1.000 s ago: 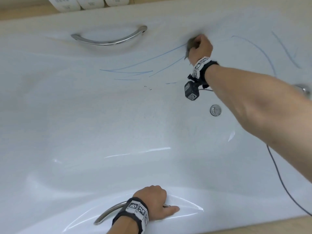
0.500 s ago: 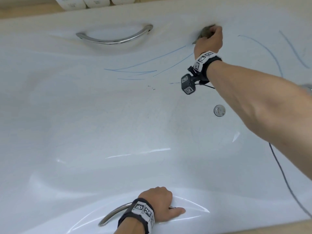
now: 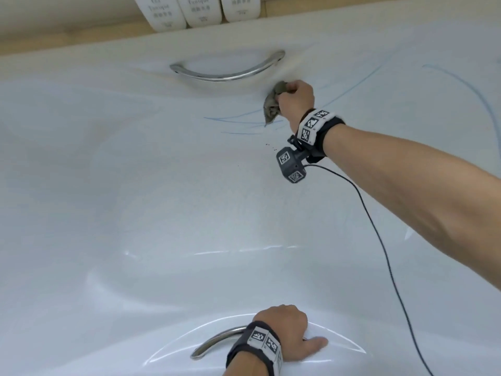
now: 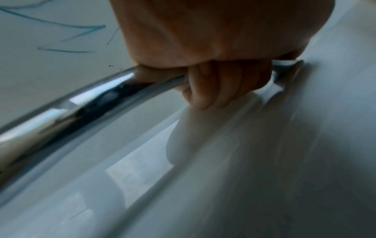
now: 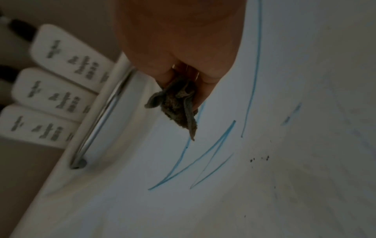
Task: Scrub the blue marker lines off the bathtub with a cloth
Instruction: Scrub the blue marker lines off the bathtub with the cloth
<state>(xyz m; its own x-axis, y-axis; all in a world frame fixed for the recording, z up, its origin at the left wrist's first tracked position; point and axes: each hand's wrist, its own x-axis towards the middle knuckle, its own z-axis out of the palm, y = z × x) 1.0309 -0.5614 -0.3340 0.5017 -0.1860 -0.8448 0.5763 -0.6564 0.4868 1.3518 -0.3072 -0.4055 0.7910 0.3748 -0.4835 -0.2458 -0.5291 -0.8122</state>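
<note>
My right hand (image 3: 295, 100) grips a crumpled grey-brown cloth (image 3: 272, 105) against the far wall of the white bathtub (image 3: 135, 185), just right of the far chrome handle (image 3: 225, 73). Thin blue marker lines (image 3: 233, 120) run left from under the cloth, and more blue lines (image 3: 482, 104) curve at the far right. In the right wrist view the cloth (image 5: 179, 106) hangs from my fingers above blue strokes (image 5: 193, 161). My left hand (image 3: 287, 335) grips the near chrome handle (image 3: 214, 341); its fingers (image 4: 205, 90) curl round the bar (image 4: 81, 99).
White dispenser bottles (image 3: 195, 9) stand on the ledge behind the tub. Small dark specks (image 3: 269, 145) lie on the tub wall below the lines. A black cable (image 3: 379, 240) runs from the wrist camera (image 3: 291, 165) down across the tub.
My right hand has swept the cloth left along the far wall, from the upper right towards the end of the far handle. The view has shifted. My left hand stays on the near handle.
</note>
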